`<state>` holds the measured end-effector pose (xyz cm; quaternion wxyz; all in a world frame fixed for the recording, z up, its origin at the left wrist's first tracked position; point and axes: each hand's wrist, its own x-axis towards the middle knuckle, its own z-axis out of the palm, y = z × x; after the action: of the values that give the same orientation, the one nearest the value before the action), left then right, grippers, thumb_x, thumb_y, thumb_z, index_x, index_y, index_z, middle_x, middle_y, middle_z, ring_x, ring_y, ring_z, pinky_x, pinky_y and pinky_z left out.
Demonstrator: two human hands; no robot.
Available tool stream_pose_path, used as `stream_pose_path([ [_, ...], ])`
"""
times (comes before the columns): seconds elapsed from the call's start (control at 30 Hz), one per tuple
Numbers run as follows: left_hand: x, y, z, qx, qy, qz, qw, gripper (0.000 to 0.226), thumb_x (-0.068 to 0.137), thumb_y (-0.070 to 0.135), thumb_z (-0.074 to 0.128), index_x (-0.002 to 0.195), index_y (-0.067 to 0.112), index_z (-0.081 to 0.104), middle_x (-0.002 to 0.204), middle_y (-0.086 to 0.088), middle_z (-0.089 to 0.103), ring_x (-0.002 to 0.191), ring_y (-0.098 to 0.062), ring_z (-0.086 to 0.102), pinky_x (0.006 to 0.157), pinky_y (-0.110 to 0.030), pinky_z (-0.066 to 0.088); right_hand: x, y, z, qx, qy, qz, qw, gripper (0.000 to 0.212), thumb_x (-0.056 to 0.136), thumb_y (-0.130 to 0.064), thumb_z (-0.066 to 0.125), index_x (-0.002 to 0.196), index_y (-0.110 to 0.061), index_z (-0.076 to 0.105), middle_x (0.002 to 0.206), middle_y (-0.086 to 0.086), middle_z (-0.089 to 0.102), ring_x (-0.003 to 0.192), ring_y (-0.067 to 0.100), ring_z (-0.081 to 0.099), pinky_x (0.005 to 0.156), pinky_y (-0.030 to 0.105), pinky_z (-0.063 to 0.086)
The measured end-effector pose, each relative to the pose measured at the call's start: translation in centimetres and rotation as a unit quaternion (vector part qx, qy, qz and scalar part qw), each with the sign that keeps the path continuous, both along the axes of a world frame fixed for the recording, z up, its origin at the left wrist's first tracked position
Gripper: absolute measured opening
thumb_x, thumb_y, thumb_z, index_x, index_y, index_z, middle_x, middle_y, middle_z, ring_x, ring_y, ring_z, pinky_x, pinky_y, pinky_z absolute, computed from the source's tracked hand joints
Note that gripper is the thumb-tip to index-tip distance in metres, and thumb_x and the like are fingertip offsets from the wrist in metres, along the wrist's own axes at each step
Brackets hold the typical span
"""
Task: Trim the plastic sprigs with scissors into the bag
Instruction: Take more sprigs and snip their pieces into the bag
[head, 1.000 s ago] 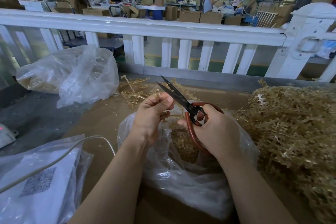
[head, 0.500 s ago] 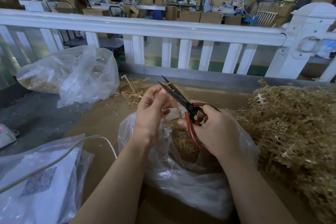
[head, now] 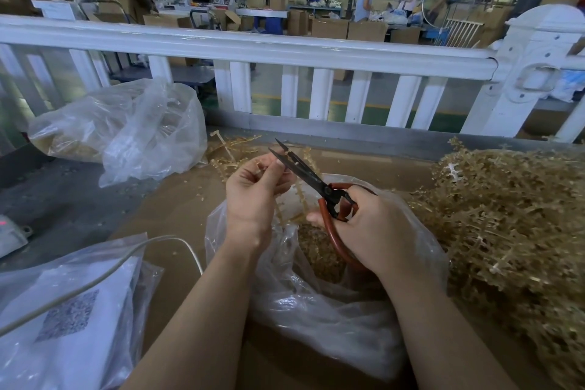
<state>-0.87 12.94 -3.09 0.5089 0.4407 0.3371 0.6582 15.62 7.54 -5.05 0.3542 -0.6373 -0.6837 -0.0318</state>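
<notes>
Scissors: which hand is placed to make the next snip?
Right. The right hand grips the scissors, blades open at the sprig that the left hand pinches over the bag.

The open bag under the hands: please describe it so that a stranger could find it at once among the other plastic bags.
Start from the white fence at the back and come toward the camera to the brown tabletop. The clear bag lies in the middle, directly under both hands. Unlike its neighbours, its mouth gapes open, showing tan trimmings inside.

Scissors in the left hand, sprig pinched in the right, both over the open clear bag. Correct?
Hands swapped. The head view shows the scissors in the right hand and the sprig pinched in the left hand, both over the open clear bag.
</notes>
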Motion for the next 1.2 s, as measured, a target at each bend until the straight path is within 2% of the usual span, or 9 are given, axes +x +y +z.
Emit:
stream_pose_path([
  [0.17, 0.1, 0.1, 0.0, -0.019, 0.005, 0.007, 1.0, 0.032, 0.093, 0.009, 0.061, 0.07, 0.023, 0.078, 0.071, 0.0, 0.072, 0.069, -0.011, 0.065, 0.066, -0.023, 0.053, -0.2, 0.0, 0.1, -0.006, 0.012, 0.01, 1.0, 0.073, 0.07, -0.086, 0.049, 0.1, -0.024, 0.072, 0.078, -0.016, 0.067, 0.065, -0.003, 0.057, 0.06, 0.003, 0.036],
  [0.3, 0.2, 0.1, 0.0, -0.027, -0.01, -0.01, 1.0, 0.028, 0.092, 0.007, 0.06, 0.072, 0.017, 0.077, 0.072, -0.003, 0.07, 0.071, -0.016, 0.064, 0.068, -0.024, 0.054, -0.2, 0.0, -0.1, -0.013, 0.015, 0.013, 1.0, 0.076, 0.068, -0.087, 0.047, 0.103, -0.024, 0.071, 0.086, -0.012, 0.073, 0.069, -0.001, 0.059, 0.063, 0.003, 0.036],
  [0.47, 0.5, 0.0, 0.0, -0.016, -0.012, -0.046, 0.999, 0.014, 0.095, 0.003, 0.056, 0.093, -0.002, 0.068, 0.083, -0.014, 0.069, 0.075, -0.02, 0.065, 0.07, -0.024, 0.054, -0.1, 0.1, -0.3, -0.004, 0.03, 0.003, 1.0, 0.07, 0.07, -0.086, 0.05, 0.096, -0.024, 0.069, 0.078, -0.017, 0.066, 0.067, -0.001, 0.059, 0.062, 0.006, 0.041],
  [0.63, 0.4, -0.2, -0.1, 0.002, -0.009, -0.077, 0.997, 0.019, 0.096, 0.004, 0.055, 0.106, -0.012, 0.06, 0.086, -0.01, 0.071, 0.075, -0.014, 0.067, 0.074, -0.025, 0.056, 0.0, 0.0, -0.5, 0.026, 0.029, -0.002, 0.999, 0.065, 0.075, -0.083, 0.054, 0.096, -0.024, 0.07, 0.079, -0.018, 0.067, 0.065, -0.002, 0.06, 0.063, 0.003, 0.04],
  [0.77, 0.4, -0.3, 0.1, 0.004, 0.004, -0.079, 0.997, 0.014, 0.096, 0.004, 0.055, 0.102, -0.006, 0.063, 0.086, -0.009, 0.072, 0.077, -0.015, 0.067, 0.076, -0.025, 0.055, 0.1, 0.3, -0.7, 0.033, 0.02, -0.013, 0.999, 0.057, 0.077, -0.08, 0.059, 0.088, -0.025, 0.067, 0.073, -0.02, 0.062, 0.06, -0.006, 0.055, 0.058, 0.001, 0.035],
  [0.9, 0.4, -0.3, 0.1, 0.005, 0.009, -0.077, 0.997, 0.015, 0.096, 0.002, 0.053, 0.103, -0.008, 0.062, 0.087, -0.008, 0.072, 0.077, -0.015, 0.067, 0.075, -0.025, 0.055, 0.2, 0.3, -0.9, 0.05, 0.007, -0.014, 0.999, 0.052, 0.078, -0.075, 0.064, 0.085, -0.023, 0.067, 0.073, -0.016, 0.065, 0.06, 0.0, 0.058, 0.057, 0.003, 0.036],
  [1.03, 0.5, -0.4, 0.2, 0.007, 0.013, -0.074, 0.997, 0.014, 0.097, 0.001, 0.052, 0.102, -0.007, 0.062, 0.083, -0.007, 0.071, 0.075, -0.014, 0.067, 0.074, -0.024, 0.055, 0.0, 0.3, -0.8, 0.053, 0.01, -0.022, 0.998, 0.058, 0.077, -0.081, 0.056, 0.081, -0.023, 0.064, 0.07, -0.014, 0.065, 0.059, 0.002, 0.058, 0.055, 0.007, 0.039],
  [1.2, 0.6, -0.4, 0.3, 0.017, 0.013, -0.085, 0.996, 0.01, 0.096, -0.001, 0.052, 0.094, 0.0, 0.062, 0.082, -0.007, 0.071, 0.077, -0.016, 0.067, 0.075, -0.025, 0.055, -0.2, 0.1, -0.5, 0.067, 0.016, -0.025, 0.997, 0.062, 0.076, -0.082, 0.053, 0.084, -0.022, 0.066, 0.077, -0.015, 0.068, 0.063, 0.0, 0.055, 0.057, 0.005, 0.034],
])
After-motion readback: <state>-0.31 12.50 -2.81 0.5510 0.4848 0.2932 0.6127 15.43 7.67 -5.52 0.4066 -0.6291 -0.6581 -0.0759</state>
